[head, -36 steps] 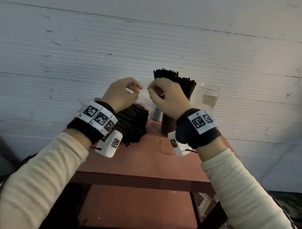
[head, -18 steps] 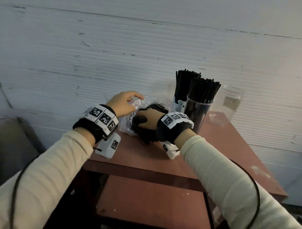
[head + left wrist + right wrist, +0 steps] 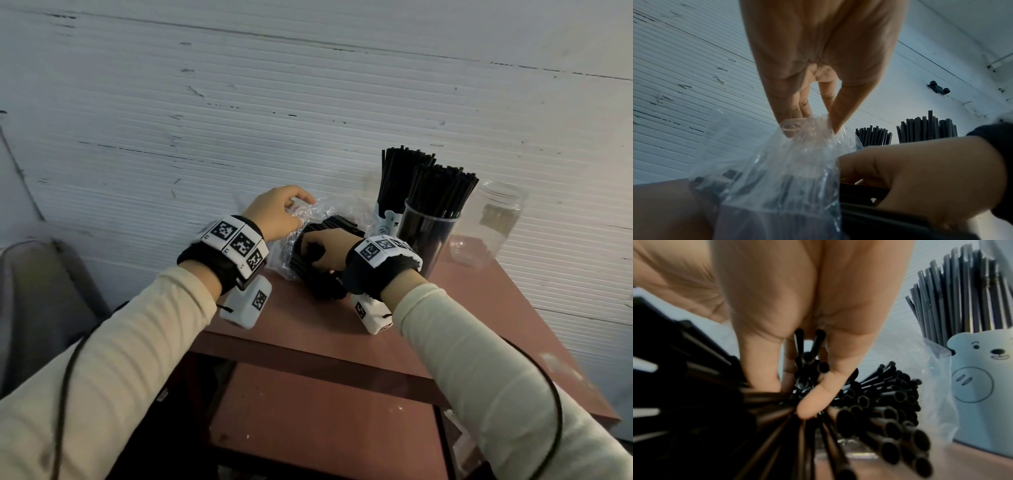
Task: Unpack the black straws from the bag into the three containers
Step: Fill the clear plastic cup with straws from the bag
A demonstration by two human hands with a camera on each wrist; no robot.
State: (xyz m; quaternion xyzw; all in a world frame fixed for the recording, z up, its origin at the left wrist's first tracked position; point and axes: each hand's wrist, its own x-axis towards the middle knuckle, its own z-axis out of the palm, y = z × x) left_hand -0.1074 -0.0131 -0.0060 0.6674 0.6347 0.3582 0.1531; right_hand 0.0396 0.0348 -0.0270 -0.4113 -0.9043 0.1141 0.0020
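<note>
At the far left of the desk [image 3: 342,329], my left hand [image 3: 274,214] hovers over the clear plastic bag [image 3: 320,210], and its grip is narrow: thumb and fingertips [image 3: 835,125] pinch a fold of the crinkled film at the top and hold it up. From the left wrist view the bag hangs below that pinch, with dark straws showing through the plastic. Just to the right, my right hand [image 3: 325,248] is down on the pile of black straws [image 3: 322,277] lying on their side, half out of the bag's mouth. That grip is curled round a bunch of them: in the right wrist view the thumb [image 3: 813,400] presses across the bundle, fingers wrap behind it, and open straw ends [image 3: 888,426] fan out toward the camera. Moving right along the back of the desk, the bear container [image 3: 388,222], pale with a bear face on it, stands upright with straws rising out of it. Touching or just in front of it, I cannot tell which, stands the clear cup [image 3: 428,236], also packed with upright black straws. Further right again, the clear jar [image 3: 493,222] stands apart near the wall; I see no straws sticking out of its top. Both my sleeves are cream, with marker-tagged bands at the wrists.
</note>
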